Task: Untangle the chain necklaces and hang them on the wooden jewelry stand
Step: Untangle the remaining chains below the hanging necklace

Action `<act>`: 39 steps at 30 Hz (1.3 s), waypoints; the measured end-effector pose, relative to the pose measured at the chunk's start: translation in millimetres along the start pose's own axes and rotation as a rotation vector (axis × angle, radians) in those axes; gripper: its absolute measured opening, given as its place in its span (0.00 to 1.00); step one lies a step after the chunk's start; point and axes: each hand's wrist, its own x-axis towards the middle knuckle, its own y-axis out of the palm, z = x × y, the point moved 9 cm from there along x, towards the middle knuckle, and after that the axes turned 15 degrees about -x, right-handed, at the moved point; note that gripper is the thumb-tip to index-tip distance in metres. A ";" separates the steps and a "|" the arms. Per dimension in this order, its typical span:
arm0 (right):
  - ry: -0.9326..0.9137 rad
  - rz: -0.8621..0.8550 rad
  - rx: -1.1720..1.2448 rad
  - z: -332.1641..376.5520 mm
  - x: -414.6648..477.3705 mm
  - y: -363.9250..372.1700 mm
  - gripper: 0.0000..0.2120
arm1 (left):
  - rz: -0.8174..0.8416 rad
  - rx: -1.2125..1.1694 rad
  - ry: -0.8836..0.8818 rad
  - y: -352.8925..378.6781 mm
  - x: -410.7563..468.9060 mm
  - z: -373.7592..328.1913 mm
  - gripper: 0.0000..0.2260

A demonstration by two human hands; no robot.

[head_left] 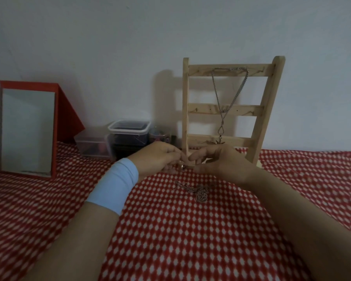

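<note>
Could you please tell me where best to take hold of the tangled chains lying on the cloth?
Probably pinch the loose strand trailing left from the tangled chains, coming from above: it lies flat on the cloth, clear of the dense clump at the right.

Fingertips of the left hand (160, 157) and right hand (217, 159) meet mid-frame, and whatever sits between them is too small and blurred to name. They cover the base of the wooden stand (203, 110). In the chain tangle (199, 192) just below, the strands can't be counted. The left forearm (85, 240) and right forearm (292, 230) run off the bottom edge.
</note>
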 end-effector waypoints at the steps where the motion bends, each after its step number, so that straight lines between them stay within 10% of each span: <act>1: -0.003 -0.016 -0.005 -2.4 1.3 -1.4 0.09 | 0.000 -0.005 -0.009 -0.8 -0.6 0.8 0.12; 13: 0.021 -0.137 -0.002 -6.7 2.3 -18.5 0.04 | 0.082 0.334 0.016 -25.6 -8.7 -2.0 0.14; 19: -0.014 -0.044 -0.082 2.2 4.4 0.9 0.06 | -0.054 -1.020 0.144 -36.4 -10.1 -5.6 0.16; 23: -0.040 0.146 -0.178 9.8 1.5 24.9 0.04 | -0.123 -1.215 0.138 -48.9 -18.1 0.7 0.16; 39: -0.211 0.188 -0.289 21.6 -2.1 64.7 0.16 | -0.232 0.525 -0.088 -86.9 -46.3 55.0 0.17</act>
